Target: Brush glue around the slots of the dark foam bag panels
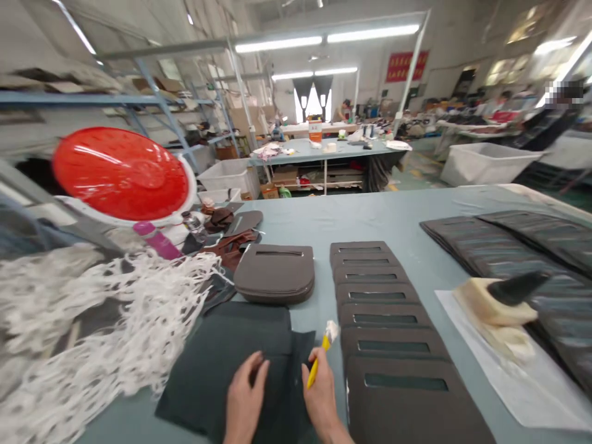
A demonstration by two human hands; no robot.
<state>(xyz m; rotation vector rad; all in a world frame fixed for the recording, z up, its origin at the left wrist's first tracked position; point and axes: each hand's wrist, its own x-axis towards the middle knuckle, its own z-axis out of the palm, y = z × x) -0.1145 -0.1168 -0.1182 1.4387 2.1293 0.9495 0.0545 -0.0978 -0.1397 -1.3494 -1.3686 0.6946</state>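
Observation:
My right hand [321, 391] is closed around the yellow handle of a brush [315, 372]. The brush head points up and away, covered in something white. My left hand [246, 394] is over a dark green sheet [198, 370], thumb and fingers curled together in a pinch at its surface. Dark pieces overlap beneath both hands. Right of the brush, a fanned row of grey-brown panels [398, 404] runs away from me, each with a rectangular slot. Beyond my left hand sits a stack of rounded grey-brown panels [274, 271] with a narrow slot in the top one.
White netted scrap [139, 327] covers the left side, near a purple bottle [157, 239] and a large red lid [124, 176]. On the right, a cream block with a black piece [494, 299] rests on a white sheet [550, 394]. Dark stacked pieces [513, 246] lie beyond.

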